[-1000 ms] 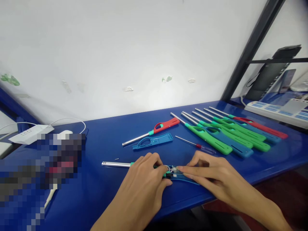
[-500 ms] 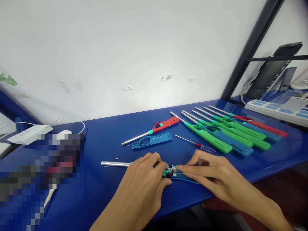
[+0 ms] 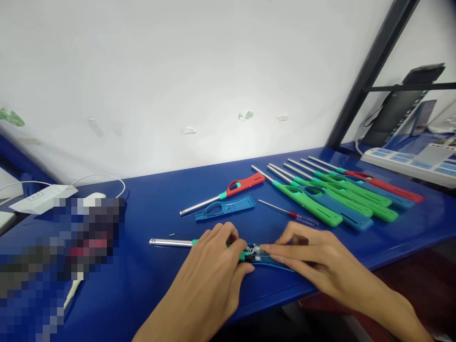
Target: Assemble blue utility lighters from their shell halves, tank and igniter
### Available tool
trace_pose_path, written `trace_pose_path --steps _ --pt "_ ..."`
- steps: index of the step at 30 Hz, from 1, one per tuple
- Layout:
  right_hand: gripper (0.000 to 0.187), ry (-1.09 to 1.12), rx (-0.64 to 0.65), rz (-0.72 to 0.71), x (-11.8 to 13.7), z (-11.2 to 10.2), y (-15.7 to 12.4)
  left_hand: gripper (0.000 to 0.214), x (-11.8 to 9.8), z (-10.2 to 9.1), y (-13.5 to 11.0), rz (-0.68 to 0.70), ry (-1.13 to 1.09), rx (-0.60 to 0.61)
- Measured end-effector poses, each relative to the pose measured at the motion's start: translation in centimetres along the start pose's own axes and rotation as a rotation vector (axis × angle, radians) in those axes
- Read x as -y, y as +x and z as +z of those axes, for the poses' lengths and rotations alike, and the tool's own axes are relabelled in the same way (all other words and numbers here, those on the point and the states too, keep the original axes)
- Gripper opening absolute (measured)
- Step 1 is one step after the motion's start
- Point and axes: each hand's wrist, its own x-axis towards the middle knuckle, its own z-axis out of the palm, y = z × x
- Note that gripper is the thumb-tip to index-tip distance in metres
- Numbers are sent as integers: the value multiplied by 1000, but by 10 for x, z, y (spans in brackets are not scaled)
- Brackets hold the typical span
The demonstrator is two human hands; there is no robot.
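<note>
An opened blue gas lighter lies near the table's front edge, its metal tube pointing left and its inner parts showing. My left hand covers the trigger area, fingers curled round the lighter. The fingers of my right hand are pinched at the clear inner part inside the handle shell; the far end of the handle is hidden beneath them. Behind my hands lie the loose blue half-shell and a screwdriver with a red and clear handle. A small screw rests above the tube.
A red lighter lies behind the half-shell. Several green, blue and red lighters form a row at the right. A white power strip is at the far right; a white box and cable stand left. A wall closes off the back.
Almost nothing differs. Both hands keep their places on the opened lighter, and the view has shifted very slightly.
</note>
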Motion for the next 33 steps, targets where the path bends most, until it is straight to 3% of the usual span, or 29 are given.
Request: trace_pose_path --steps 13,25,33 --pt "33 0 -6 -10 2 0 1 18 -1 2 1 28 -21 -71" --pt "33 0 12 7 1 -1 2 13 5 1 -1 -49 -136 -40" --pt "36 -208 -33 -90 20 0 8 14 2 7 -1 0 -9 -99"
